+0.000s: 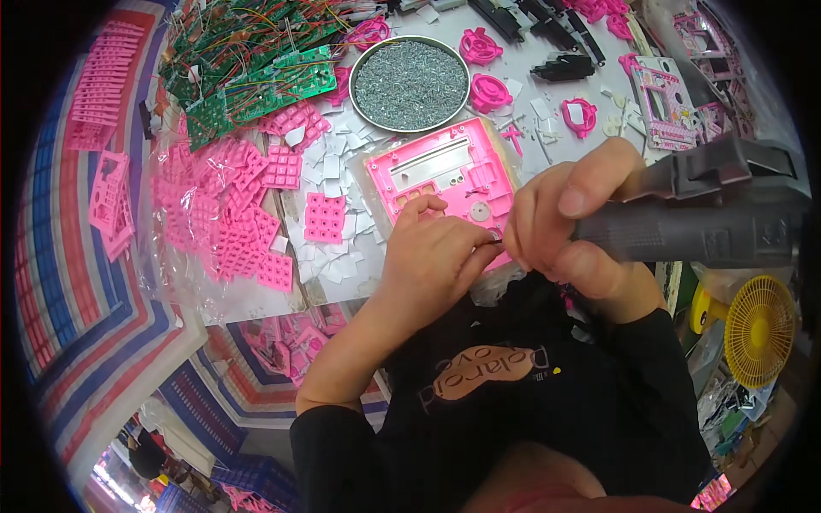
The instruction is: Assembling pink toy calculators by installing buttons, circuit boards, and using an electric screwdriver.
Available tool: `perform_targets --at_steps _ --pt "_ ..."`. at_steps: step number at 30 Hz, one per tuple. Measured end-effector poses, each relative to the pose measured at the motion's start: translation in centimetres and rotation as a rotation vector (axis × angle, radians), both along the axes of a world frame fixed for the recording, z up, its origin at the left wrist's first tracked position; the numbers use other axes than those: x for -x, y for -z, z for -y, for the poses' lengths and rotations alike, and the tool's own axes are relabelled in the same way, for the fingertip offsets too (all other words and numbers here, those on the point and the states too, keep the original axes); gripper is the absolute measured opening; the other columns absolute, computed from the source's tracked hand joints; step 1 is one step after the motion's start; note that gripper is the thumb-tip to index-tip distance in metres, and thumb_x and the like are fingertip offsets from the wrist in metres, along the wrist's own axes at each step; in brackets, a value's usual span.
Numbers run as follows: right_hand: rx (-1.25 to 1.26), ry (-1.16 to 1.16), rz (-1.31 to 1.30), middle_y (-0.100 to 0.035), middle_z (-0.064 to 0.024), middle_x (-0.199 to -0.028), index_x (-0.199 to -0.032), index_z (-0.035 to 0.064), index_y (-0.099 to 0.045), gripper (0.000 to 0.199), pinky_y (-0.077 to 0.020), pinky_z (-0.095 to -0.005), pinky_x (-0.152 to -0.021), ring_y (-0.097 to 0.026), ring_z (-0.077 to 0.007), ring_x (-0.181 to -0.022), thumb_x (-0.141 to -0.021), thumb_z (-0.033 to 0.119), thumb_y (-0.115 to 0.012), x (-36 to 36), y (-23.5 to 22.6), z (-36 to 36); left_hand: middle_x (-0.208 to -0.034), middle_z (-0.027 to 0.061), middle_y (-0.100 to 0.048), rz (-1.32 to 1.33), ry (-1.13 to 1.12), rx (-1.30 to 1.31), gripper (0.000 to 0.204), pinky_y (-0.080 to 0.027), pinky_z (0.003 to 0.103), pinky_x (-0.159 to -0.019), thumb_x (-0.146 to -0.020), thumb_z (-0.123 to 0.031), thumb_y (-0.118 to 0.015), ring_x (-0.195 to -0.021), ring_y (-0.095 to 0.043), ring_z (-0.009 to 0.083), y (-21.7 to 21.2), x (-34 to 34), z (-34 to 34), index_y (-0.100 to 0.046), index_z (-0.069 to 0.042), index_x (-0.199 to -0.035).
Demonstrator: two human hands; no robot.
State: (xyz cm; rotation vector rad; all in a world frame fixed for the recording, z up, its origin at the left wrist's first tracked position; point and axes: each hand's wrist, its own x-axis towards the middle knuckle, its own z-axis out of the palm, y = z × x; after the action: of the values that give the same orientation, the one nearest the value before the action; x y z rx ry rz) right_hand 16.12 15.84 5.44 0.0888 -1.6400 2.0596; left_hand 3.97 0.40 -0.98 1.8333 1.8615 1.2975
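Observation:
A pink plastic housing point(489, 168) lies on the table in front of me, its inner side up, with a silvery strip and a round disc in it. My left hand point(436, 256) reaches over its near edge, thumb and forefinger pinched at the near right corner. Whatever they pinch is too small to make out. In my right hand point(590, 218) is a dark grey power screwdriver point(693, 231), lying almost level with its body toward the right. The fingers wrap its front end, close to my left fingertips; the bit is mostly hidden by them.
A round metal tray point(352, 96) full of small screws stands behind the housing. Green circuit boards point(299, 77) with wires pile up at the back left. Pink keypads point(325, 217) and white paper pieces lie left. Pink rings point(490, 92) and black parts point(564, 67) lie behind. A yellow fan point(758, 332) stands right.

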Motion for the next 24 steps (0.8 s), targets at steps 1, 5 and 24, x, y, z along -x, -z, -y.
perform_targets --at_steps 1,5,24 --pt "-0.005 0.014 0.013 -0.050 -0.0012 -0.062 -0.113 0.0149 -0.042 0.038 -0.0452 -0.0292 -0.052 -0.048 -0.0130 -0.054 -0.094 0.021 -0.074 -0.1 0.1 0.1 -0.079 0.0018 -0.068 -0.045 -0.003 -0.013 0.019 -0.044 0.043 -0.091 -0.081 -0.017 -0.081 -0.073 -0.064 0.0204 0.2 0.0 -0.2 -0.067 -0.009 -0.091" --pt "-0.031 0.078 0.006 -0.051 -0.0030 -0.065 -0.113 0.0128 -0.042 0.035 -0.0442 -0.0299 -0.052 -0.048 -0.0138 -0.056 -0.094 0.017 -0.071 0.0 1.3 -0.1 -0.091 0.0019 -0.067 -0.156 -0.093 0.106 0.030 -0.037 0.049 -0.098 -0.076 -0.032 -0.083 -0.084 -0.063 0.0199 -0.3 -0.2 -0.8 -0.068 -0.012 -0.092" --pt "-0.080 -0.006 0.109 -0.054 -0.0040 -0.071 -0.119 0.0046 -0.046 0.044 -0.0467 -0.0296 -0.057 -0.055 -0.0145 -0.062 -0.089 0.018 -0.075 1.7 5.8 -1.6 -0.124 0.0025 -0.063 -0.342 0.056 0.286 0.040 -0.031 0.061 -0.108 -0.076 -0.033 -0.080 -0.118 -0.055 0.0265 -0.4 2.3 0.4 -0.071 -0.015 -0.111"
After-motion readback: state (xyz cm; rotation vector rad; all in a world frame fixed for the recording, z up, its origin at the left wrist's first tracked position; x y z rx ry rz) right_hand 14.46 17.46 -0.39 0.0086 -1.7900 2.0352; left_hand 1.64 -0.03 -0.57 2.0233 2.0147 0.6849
